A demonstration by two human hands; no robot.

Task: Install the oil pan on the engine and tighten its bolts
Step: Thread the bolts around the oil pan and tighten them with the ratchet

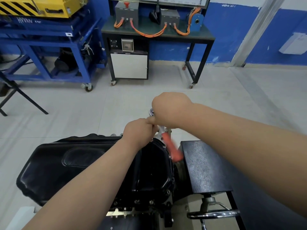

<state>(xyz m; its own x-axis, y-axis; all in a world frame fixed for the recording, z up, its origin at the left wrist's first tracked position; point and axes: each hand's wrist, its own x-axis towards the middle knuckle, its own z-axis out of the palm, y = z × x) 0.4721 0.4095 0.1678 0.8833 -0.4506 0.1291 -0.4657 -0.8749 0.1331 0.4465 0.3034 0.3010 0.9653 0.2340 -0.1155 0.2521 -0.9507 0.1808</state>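
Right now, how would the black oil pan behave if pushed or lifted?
The oil pan looks like stiff pressed metal, so it probably would not flex. Several bolts sit along its rim, so a push likely would not shift it. Its glossy surface may be slippery to grip.

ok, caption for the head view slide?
Head view: right hand grips orange-handled silver wrench, left hand beside it, at far edge of black metal oil pan.

Arms extended, left hand (139,130) and right hand (169,110) touch, both grips curled on the wrench (172,150).
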